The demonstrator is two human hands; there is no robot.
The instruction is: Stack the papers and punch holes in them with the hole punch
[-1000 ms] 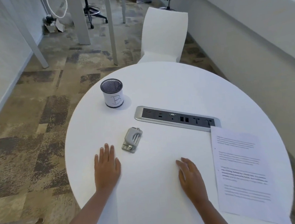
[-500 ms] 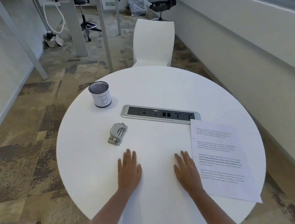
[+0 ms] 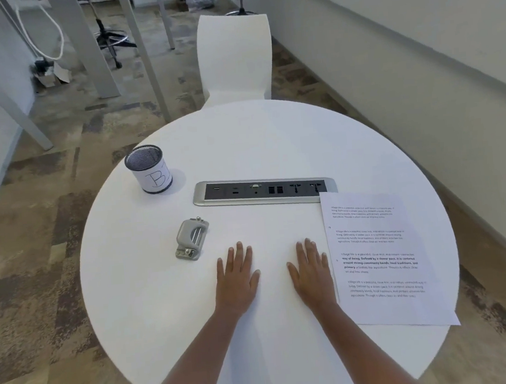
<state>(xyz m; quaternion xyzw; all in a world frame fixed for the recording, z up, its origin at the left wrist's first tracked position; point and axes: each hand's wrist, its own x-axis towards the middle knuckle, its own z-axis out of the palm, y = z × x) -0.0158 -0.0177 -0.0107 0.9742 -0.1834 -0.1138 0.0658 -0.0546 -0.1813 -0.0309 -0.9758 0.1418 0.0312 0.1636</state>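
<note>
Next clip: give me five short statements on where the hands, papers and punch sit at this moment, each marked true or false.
1. Both hands lie flat and empty on the round white table. True: left hand, right hand.
2. The small grey metal hole punch is in the right hand. False: it lies untouched, left of the left hand.
3. The printed white papers lie beside the right hand. True.
4. The black mesh cup labelled B lies tipped over. False: it stands upright.
5. The papers cover the whole silver socket strip. False: only a corner.
</note>
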